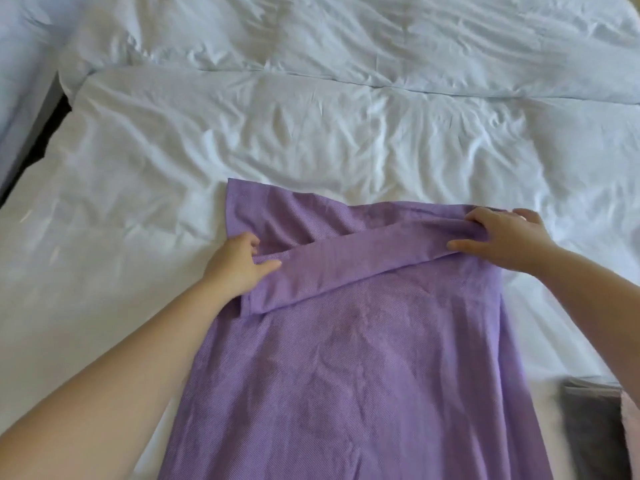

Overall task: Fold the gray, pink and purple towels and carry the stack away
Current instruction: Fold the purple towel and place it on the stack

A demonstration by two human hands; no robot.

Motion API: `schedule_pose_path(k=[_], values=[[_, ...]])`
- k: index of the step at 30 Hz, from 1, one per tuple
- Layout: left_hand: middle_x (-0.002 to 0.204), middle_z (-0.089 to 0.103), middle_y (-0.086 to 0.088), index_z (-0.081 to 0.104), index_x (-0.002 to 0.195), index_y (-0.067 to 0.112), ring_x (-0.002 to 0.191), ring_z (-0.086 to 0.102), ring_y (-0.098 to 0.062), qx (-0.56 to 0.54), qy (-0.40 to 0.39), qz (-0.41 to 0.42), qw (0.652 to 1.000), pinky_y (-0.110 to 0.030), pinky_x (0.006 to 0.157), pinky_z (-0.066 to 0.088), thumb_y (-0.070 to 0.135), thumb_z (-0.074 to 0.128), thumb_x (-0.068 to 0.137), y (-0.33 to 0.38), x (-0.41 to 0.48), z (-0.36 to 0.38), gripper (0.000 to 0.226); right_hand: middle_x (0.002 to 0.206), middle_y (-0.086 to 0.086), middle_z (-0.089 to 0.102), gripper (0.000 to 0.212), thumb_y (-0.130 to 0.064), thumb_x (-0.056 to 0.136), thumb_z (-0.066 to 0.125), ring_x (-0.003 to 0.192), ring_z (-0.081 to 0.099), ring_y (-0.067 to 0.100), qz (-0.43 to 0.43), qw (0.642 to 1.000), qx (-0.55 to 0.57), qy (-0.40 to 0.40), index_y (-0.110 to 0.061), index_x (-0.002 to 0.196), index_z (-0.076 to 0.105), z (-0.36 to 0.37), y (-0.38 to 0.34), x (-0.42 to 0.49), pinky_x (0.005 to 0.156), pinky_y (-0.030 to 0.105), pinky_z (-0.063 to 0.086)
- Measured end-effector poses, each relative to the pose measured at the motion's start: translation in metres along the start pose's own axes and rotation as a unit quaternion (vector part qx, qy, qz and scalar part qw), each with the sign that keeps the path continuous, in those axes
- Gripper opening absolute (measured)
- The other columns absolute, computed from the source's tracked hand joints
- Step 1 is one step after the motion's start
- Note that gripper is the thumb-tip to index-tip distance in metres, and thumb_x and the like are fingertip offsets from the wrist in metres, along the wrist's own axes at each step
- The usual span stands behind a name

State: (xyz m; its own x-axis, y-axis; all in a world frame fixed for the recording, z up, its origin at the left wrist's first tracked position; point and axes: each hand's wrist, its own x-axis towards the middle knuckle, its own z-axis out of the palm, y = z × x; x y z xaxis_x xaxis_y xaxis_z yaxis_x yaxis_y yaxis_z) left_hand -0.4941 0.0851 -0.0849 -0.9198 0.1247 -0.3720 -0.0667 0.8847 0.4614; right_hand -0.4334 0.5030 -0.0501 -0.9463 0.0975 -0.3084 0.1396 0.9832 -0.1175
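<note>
A purple towel point(346, 375) lies spread lengthwise on the white bed, running from the bed's middle down to the bottom of the view. Its far end is turned back toward me in a slanted flap. My left hand point(239, 266) pinches the flap's left corner. My right hand point(502, 237) grips the bunched right corner of the same flap. A folded gray towel point(588, 431) sits at the lower right on the bed, and a sliver of pink towel point(632, 427) shows on top of it at the frame's edge.
The white wrinkled duvet point(311, 133) covers the bed. A dark gap point(38, 133) runs along the bed's left side, with another white bed surface point(20, 46) beyond it.
</note>
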Motion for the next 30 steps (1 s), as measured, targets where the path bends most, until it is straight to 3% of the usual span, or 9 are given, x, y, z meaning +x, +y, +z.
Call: schedule_pose_path(k=[3,9,12,15,17,19,22,26,30], values=[[0.075,0.063,0.002,0.067,0.082,0.014,0.080,0.058,-0.020,-0.096,-0.031,0.001,0.995,-0.020,0.066,0.041,0.015,0.074,0.080,0.004,0.014,-0.016,0.007,0.108,-0.012,0.061,0.063,-0.076,0.075,0.045,0.125,0.043,0.015,0.017,0.997,-0.054,-0.059,-0.035,0.122,0.050,-0.005,0.014,-0.005,0.113,0.042,0.003],[0.086,0.059,0.003,0.062,0.093,0.015,0.085,0.053,-0.016,-0.157,0.134,0.029,0.978,-0.026,0.078,0.041,0.018,0.061,0.091,0.021,0.067,-0.056,0.005,0.083,-0.010,0.055,0.005,-0.043,0.088,0.051,0.120,0.043,0.015,0.029,0.984,-0.172,-0.042,-0.038,0.087,0.051,-0.025,0.031,0.001,0.112,0.047,-0.003],[0.088,0.058,0.000,0.061,0.089,0.015,0.082,0.052,-0.017,-0.103,0.177,0.022,0.979,-0.025,0.073,0.037,0.027,0.065,0.088,0.026,0.090,-0.059,0.012,0.077,-0.008,0.051,0.020,-0.029,0.089,0.041,0.120,0.041,0.017,0.087,0.967,-0.240,-0.014,-0.041,0.078,0.053,-0.033,0.033,0.014,0.114,0.049,-0.006],[0.090,0.061,-0.004,0.063,0.089,0.010,0.083,0.057,-0.024,-0.094,0.108,-0.026,0.989,-0.030,0.070,0.042,0.032,0.072,0.082,0.020,0.102,-0.054,0.024,0.081,-0.016,0.052,0.027,-0.035,0.095,0.031,0.124,0.039,0.017,0.101,0.975,-0.191,-0.050,-0.045,0.086,0.054,-0.031,0.035,0.026,0.114,0.048,-0.003],[0.098,0.062,-0.009,0.066,0.091,0.009,0.093,0.061,-0.033,-0.051,0.052,-0.075,0.995,-0.037,0.080,0.051,0.038,0.075,0.078,0.013,0.106,-0.051,0.033,0.104,-0.021,0.057,0.028,-0.041,0.098,0.029,0.124,0.039,0.017,0.095,0.981,-0.146,-0.089,-0.047,0.104,0.056,-0.026,0.042,0.030,0.112,0.046,0.004],[0.112,0.063,-0.011,0.069,0.099,0.012,0.105,0.061,-0.033,-0.058,0.028,-0.099,0.993,-0.041,0.096,0.049,0.038,0.074,0.079,0.008,0.107,-0.050,0.033,0.118,-0.010,0.055,0.024,-0.047,0.096,0.041,0.119,0.044,0.022,0.111,0.989,-0.034,-0.093,-0.039,0.110,0.058,-0.022,0.053,0.031,0.109,0.043,0.019],[0.113,0.066,-0.016,0.067,0.098,0.009,0.104,0.063,-0.032,-0.188,0.007,-0.112,0.976,-0.047,0.097,0.049,0.027,0.069,0.086,0.011,0.106,-0.047,0.022,0.119,0.015,0.050,0.030,-0.028,0.089,0.063,0.109,0.049,0.032,0.102,0.988,0.081,-0.085,-0.011,0.114,0.062,-0.018,0.059,0.033,0.097,0.035,0.036],[0.100,0.066,-0.015,0.066,0.087,0.014,0.088,0.059,-0.024,-0.281,0.108,-0.094,0.949,-0.047,0.092,0.052,0.023,0.064,0.089,0.026,0.111,-0.050,0.009,0.096,0.019,0.064,0.006,-0.012,0.088,0.062,0.083,0.061,0.031,0.144,0.975,0.171,-0.001,-0.007,0.091,0.062,-0.027,0.048,0.037,0.081,0.037,0.047],[0.076,0.057,-0.004,0.057,0.070,0.021,0.075,0.049,-0.019,-0.268,0.184,-0.064,0.944,-0.032,0.066,0.045,0.026,0.060,0.090,0.033,0.127,-0.069,0.021,0.077,0.007,0.062,0.005,-0.011,0.084,0.066,0.083,0.058,0.029,0.128,0.966,0.166,0.152,-0.007,0.085,0.066,-0.045,0.045,0.054,0.072,0.031,0.039]])
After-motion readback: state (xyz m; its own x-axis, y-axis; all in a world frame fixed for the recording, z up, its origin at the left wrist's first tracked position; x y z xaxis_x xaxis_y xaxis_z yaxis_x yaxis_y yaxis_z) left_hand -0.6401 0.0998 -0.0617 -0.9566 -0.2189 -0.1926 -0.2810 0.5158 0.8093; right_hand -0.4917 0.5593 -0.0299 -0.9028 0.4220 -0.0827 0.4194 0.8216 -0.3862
